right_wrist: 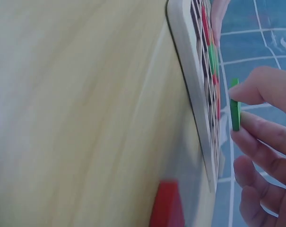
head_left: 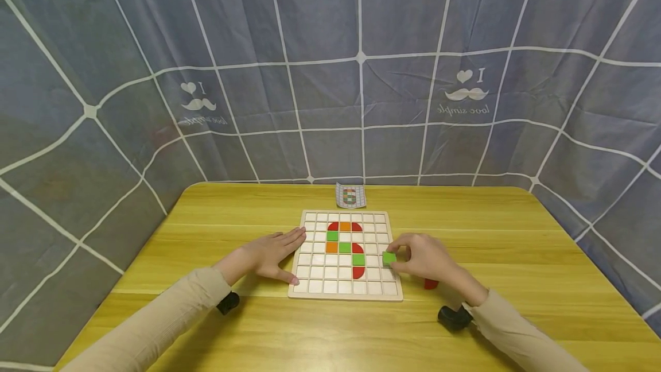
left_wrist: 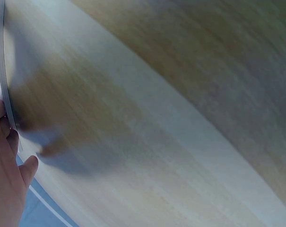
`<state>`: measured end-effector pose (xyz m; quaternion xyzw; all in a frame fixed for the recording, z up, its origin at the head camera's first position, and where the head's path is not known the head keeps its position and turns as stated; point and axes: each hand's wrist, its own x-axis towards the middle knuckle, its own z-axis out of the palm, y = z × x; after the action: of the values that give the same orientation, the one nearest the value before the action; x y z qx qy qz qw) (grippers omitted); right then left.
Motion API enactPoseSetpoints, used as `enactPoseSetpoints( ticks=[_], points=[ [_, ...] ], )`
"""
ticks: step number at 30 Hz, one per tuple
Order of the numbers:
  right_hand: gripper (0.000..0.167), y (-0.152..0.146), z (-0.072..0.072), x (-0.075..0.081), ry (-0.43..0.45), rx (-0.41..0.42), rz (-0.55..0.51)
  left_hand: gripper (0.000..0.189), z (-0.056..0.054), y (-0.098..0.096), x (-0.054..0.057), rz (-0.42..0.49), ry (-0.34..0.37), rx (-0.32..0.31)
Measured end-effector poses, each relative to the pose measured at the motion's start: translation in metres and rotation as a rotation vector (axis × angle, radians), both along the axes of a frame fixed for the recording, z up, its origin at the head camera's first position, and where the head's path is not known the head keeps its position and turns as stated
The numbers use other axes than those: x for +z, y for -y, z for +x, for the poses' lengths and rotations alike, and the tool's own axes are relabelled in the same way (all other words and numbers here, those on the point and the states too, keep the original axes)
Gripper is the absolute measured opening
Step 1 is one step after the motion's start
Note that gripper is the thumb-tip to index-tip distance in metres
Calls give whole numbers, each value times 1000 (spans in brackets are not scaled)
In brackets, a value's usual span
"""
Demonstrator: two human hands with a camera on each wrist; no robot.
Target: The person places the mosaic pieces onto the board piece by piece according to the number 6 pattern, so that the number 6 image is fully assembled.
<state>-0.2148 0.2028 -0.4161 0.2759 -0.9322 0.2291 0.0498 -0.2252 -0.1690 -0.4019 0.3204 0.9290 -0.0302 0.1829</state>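
Note:
A wooden grid board (head_left: 374,287) lies flat on the table. Red quarter-round, green and orange square tiles (head_left: 345,247) form an S-like shape in its cells. My left hand (head_left: 276,251) is spread along the board's left edge, fingers straight and resting on the rim. Between thumb and fingers, my right hand (head_left: 426,256) pinches a green square tile (head_left: 389,258) above the board's right edge. In the right wrist view, this green tile (right_wrist: 235,105) is seen edge-on. A red piece (head_left: 431,284) lies on the table, partly covered by the right hand.
A small printed card (head_left: 350,196) with a matching grid pattern lies behind the board. The yellow wood-grain table (head_left: 248,337) ends at a grey-blue checked curtain (head_left: 325,96). Black wrist devices (head_left: 454,318) show near the sleeves.

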Motion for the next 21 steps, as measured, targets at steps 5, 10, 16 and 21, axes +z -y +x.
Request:
enactPoseSetpoints(
  ticks=[5,10,16,21],
  points=[
    [23,14,-1,1,-9,17,-26,104,1,0,1,0,5,7],
    [23,26,-2,1,-9,43,-58,104,0,0,0,-4,3,5],
    [24,38,-1,4,-1,67,-80,104,-1,1,-2,-11,-1,1],
    [22,47,-2,6,-2,80,-79,105,-2,1,-2,-13,0,0]
  ],
)
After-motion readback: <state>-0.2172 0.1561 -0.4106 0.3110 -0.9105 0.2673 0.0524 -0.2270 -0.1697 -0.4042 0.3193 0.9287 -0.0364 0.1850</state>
